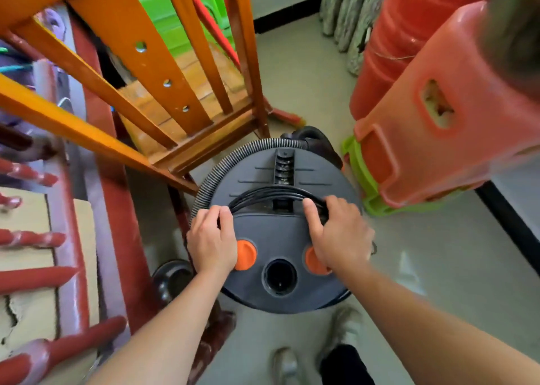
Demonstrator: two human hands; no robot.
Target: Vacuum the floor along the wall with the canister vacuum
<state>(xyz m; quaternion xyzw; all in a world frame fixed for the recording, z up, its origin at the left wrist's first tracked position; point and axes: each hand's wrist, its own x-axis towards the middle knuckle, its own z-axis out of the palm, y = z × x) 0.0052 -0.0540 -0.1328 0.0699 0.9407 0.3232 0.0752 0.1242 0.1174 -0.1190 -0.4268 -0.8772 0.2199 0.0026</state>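
The canister vacuum [280, 238] stands on the floor [306, 72] at the lower centre of the frame, squeezed between a wooden chair [175, 92] at upper left and stacked red stools [438, 107] on the right. Both hands are on the black power cord [274, 193] coiled across its lid. The left hand [211, 235] has its fingers curled round the left end of the bundle. The right hand [336, 230] is hooked over the right end, thumb laid on the lid. I'd say no cleaning has begun and this is the cord being freed. To do it well, lift the whole coil clear of the lid together, not loop by loop, so it doesn't knot. Keep it from snagging the grey hose [209, 177] that curls round the left rim. The machine will likely need drawing out of this tight spot before plugging in.
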